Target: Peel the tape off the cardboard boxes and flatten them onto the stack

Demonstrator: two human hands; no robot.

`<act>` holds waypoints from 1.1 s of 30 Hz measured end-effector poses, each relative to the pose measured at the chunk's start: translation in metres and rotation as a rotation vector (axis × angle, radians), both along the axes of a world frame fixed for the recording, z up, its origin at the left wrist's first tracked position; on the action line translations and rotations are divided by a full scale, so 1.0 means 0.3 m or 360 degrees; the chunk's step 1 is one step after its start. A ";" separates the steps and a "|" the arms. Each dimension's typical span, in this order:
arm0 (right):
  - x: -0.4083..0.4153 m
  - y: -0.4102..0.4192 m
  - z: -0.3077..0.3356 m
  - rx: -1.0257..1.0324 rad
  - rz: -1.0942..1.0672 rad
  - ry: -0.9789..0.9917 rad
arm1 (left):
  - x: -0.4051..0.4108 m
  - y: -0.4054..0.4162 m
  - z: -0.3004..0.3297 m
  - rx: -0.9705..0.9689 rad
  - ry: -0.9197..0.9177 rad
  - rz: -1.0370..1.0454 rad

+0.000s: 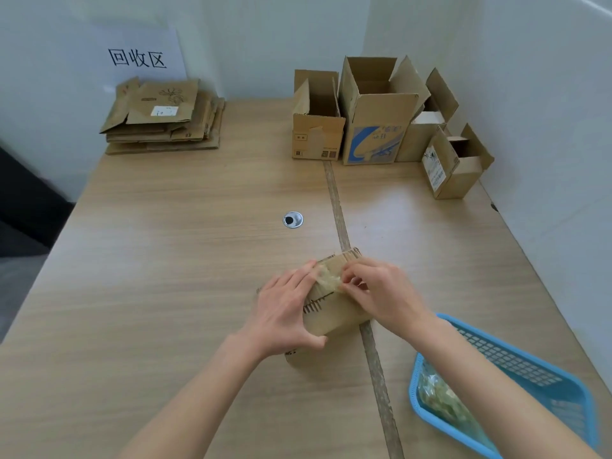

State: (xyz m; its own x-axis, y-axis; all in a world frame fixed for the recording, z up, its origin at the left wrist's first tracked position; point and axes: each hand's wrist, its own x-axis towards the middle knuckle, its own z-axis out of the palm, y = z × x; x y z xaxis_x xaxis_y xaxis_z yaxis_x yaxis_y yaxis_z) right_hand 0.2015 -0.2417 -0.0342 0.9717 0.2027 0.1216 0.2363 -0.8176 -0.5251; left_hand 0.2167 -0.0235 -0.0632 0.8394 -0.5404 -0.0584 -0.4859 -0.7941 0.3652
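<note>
Cardboard box (pixel 331 313) lies near the table's (pixel 165 260) near edge, at its middle seam, and we have both hands on it. Our left hand (pixel 284 313) grips its left side, fingers spread over the top, thumb curled under the near end. Our right hand (pixel 381 293) pinches crumpled clear tape (pixel 328 276) on the box's top. The flattened stack (pixel 165 117) sits at the far left corner, open boxes (pixel 374 117) at the far right, a blue basket (pixel 530 376) at the near right.

The left hand (pixel 287 313) grips a small cardboard box (pixel 334 314) while the right hand (pixel 381 294) pinches its tape (pixel 328 278).
</note>
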 end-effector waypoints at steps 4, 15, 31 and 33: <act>-0.019 -0.067 0.025 -0.0048 0.0234 0.0252 | -0.002 -0.001 0.002 -0.0010 -0.0014 0.0007; 0.038 0.021 0.010 -0.0081 -0.0386 -0.0005 | -0.009 0.013 -0.002 0.0003 0.0003 -0.0030; 0.183 -0.138 -0.035 0.0811 -0.1130 0.0719 | 0.008 -0.002 0.011 -0.0003 0.0022 -0.0167; 0.178 -0.176 -0.029 0.0741 -0.1251 0.0568 | 0.017 0.000 0.013 0.0004 0.0008 -0.0121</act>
State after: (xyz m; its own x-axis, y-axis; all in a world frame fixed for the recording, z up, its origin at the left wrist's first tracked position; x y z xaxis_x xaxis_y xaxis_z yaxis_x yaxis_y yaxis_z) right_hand 0.2548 -0.2944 -0.0430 0.8043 -0.5118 -0.3019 -0.5223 -0.3669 -0.7698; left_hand 0.2219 -0.0233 -0.0593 0.7956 -0.6025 -0.0638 -0.5430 -0.7559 0.3658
